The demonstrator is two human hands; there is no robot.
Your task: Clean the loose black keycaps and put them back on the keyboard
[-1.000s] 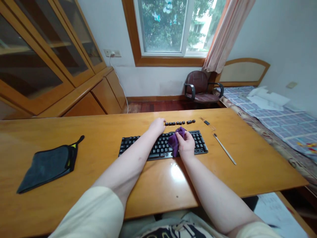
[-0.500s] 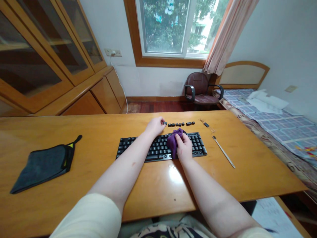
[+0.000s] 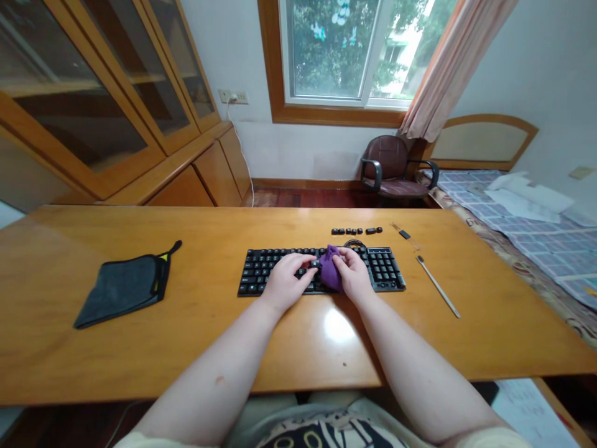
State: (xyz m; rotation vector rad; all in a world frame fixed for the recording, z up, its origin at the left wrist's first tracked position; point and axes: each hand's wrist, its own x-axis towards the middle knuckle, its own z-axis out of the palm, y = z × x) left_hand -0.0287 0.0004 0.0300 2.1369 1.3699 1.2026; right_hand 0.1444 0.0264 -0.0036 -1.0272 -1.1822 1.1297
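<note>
A black keyboard (image 3: 261, 274) lies across the middle of the desk, partly covered by my hands. Over its centre, my left hand (image 3: 290, 279) pinches a small black keycap (image 3: 315, 264) between thumb and fingers. Right beside that keycap, my right hand (image 3: 353, 272) grips a bunched purple cloth (image 3: 330, 274), which hangs over the keys. Behind the keyboard stands a row of several loose keycaps (image 3: 354, 231). What the cloth covers on the keyboard is hidden.
A wire keycap puller (image 3: 405, 234) and a thin brush (image 3: 438, 287) lie right of the keyboard. To the left is a dark grey zip pouch (image 3: 124, 291). The wooden desk (image 3: 200, 348) ends near my body. Beyond it are a chair (image 3: 389, 165) and a bed (image 3: 494, 193).
My left hand has brought the keycap from the left end of the row toward me, beside the cloth. My right hand still holds the cloth. The camera view has shifted left.
</note>
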